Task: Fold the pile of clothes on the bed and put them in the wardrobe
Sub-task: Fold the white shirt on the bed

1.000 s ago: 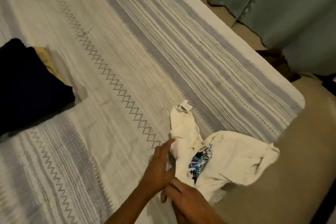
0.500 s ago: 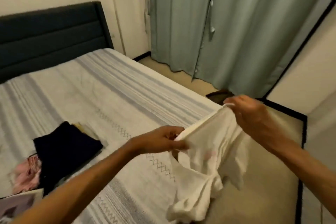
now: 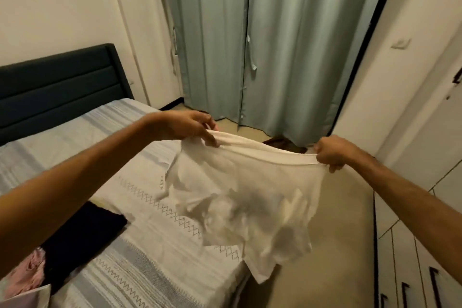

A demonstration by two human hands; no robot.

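I have the white garment (image 3: 240, 197) stretched out in the air ahead of me, over the near corner of the bed (image 3: 140, 252) and the floor beside it. My left hand (image 3: 186, 126), at about eleven o'clock from the cloth's middle, pinches one end of the top hem between thumb and curled fingers; my right hand (image 3: 333, 151), at about two o'clock, is closed tight round the other end, fingers wrapped on the fabric. The hem runs taut between the two hands, and the rest hangs below it, rumpled and partly blurred, its lowest point dropping toward six o'clock past the mattress edge. On the striped bedspread at my eight o'clock lies a dark folded garment (image 3: 85, 235), with a pink piece of clothing (image 3: 23, 275) just beside it toward the frame's corner. The dark headboard (image 3: 57, 87) sits at ten o'clock, green curtains (image 3: 262, 40) at twelve, and white wardrobe doors (image 3: 425, 207) at three to four o'clock.
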